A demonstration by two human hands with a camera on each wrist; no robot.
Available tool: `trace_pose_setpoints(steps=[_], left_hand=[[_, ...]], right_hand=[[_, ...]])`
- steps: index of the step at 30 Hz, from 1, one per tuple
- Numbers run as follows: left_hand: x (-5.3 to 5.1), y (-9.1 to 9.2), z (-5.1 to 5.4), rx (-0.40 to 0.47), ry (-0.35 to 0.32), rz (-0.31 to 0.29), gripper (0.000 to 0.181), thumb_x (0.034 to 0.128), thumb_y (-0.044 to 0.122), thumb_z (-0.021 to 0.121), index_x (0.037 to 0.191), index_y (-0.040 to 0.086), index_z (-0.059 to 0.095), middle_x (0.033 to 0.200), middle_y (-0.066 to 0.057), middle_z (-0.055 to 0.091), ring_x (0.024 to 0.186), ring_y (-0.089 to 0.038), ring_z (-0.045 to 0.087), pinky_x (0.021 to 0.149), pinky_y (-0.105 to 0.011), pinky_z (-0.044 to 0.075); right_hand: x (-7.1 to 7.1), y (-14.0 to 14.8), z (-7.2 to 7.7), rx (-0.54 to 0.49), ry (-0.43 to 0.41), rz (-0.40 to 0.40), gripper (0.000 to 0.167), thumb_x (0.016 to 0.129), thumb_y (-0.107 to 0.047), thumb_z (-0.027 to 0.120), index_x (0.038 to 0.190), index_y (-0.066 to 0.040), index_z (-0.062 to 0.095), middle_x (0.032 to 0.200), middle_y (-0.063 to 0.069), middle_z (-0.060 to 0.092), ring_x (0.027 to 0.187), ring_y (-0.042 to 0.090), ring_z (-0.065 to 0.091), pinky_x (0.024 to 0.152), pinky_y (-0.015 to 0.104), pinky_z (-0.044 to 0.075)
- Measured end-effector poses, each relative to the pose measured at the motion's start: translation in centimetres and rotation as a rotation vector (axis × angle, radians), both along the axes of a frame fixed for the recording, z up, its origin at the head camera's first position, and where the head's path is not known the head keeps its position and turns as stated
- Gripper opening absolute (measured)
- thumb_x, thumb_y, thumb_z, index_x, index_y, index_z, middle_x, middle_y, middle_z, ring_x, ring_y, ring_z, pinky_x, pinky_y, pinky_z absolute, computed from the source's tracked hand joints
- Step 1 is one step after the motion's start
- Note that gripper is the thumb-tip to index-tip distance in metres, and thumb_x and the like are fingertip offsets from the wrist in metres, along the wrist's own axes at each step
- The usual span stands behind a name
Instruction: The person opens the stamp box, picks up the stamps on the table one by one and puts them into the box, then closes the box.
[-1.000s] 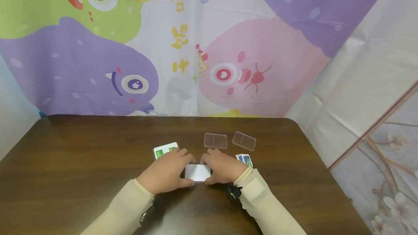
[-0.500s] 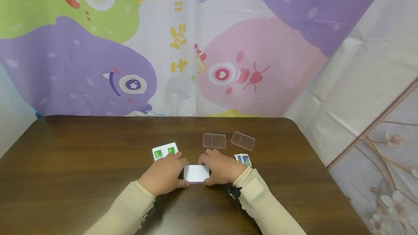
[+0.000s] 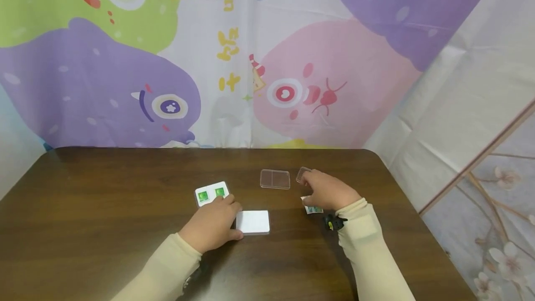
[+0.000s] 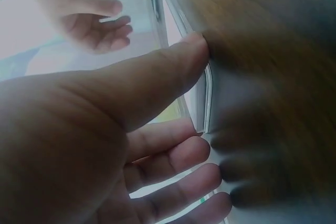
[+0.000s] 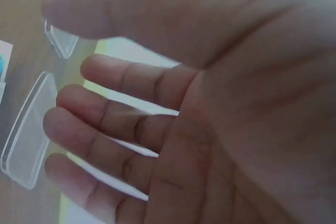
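A flat white card case (image 3: 255, 222) with a clear, layered rim lies near the table's middle. My left hand (image 3: 212, 227) holds its left end, the thumb (image 4: 194, 59) at the near side and the index finger at the far corner. Over to the right, my right hand (image 3: 333, 191) hovers with loosely bent, spread fingers and grips nothing. Beneath it lie small printed cards (image 3: 313, 209) and a clear plastic case piece (image 3: 302, 174), both partly hidden by the hand. In the right wrist view, clear case pieces (image 5: 31, 135) lie beyond the fingertips.
Another clear plastic case piece (image 3: 275, 179) lies flat behind the white case. Left of that, a white case with green square pictures (image 3: 211, 192) sits just beyond my left hand. The brown wooden table (image 3: 104, 199) ends at a cartoon-printed curtain (image 3: 225, 129).
My right hand has let go of the white card case and moved right and away, over the small cards and the clear case piece. My left hand has stayed at the white case.
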State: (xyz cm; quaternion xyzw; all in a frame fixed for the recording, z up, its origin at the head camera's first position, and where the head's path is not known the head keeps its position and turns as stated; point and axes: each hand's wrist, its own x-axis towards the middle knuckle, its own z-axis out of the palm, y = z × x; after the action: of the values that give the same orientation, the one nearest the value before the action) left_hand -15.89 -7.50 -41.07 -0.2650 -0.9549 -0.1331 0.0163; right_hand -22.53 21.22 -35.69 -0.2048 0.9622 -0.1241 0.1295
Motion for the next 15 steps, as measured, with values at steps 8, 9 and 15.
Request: trace_pose_setpoints(steps=[8, 9, 15], left_hand=[[0.1, 0.0, 0.2, -0.012, -0.019, 0.005, 0.052, 0.0778, 0.033, 0.092, 0.110, -0.001, 0.070, 0.099, -0.008, 0.061, 0.087, -0.027, 0.060, 0.075, -0.044, 0.055], [0.1, 0.0, 0.2, -0.011, -0.021, 0.007, 0.052, 0.0779, 0.033, 0.092, 0.110, -0.001, 0.070, 0.099, -0.008, 0.061, 0.087, -0.027, 0.060, 0.076, -0.044, 0.055], [0.1, 0.0, 0.2, -0.015, -0.009, 0.004, 0.052, 0.0783, 0.034, 0.091, 0.110, 0.000, 0.070, 0.099, -0.007, 0.060, 0.087, -0.026, 0.059, 0.076, -0.043, 0.055]], right_hand=[[-0.8, 1.4, -1.2, 0.056, -0.078, -0.106, 0.032, 0.081, -0.006, 0.081, 0.109, -0.002, 0.065, 0.099, 0.007, 0.063, 0.083, 0.021, 0.055, 0.075, 0.038, 0.049], [-0.8, 1.4, -1.4, 0.065, -0.086, -0.109, 0.034, 0.081, -0.006, 0.081, 0.111, -0.002, 0.065, 0.102, 0.007, 0.063, 0.087, 0.021, 0.054, 0.078, 0.039, 0.050], [-1.2, 1.0, -2.6, 0.131, -0.069, -0.071, 0.042, 0.081, -0.012, 0.085, 0.116, -0.005, 0.064, 0.112, 0.009, 0.058, 0.104, 0.027, 0.051, 0.092, 0.047, 0.050]])
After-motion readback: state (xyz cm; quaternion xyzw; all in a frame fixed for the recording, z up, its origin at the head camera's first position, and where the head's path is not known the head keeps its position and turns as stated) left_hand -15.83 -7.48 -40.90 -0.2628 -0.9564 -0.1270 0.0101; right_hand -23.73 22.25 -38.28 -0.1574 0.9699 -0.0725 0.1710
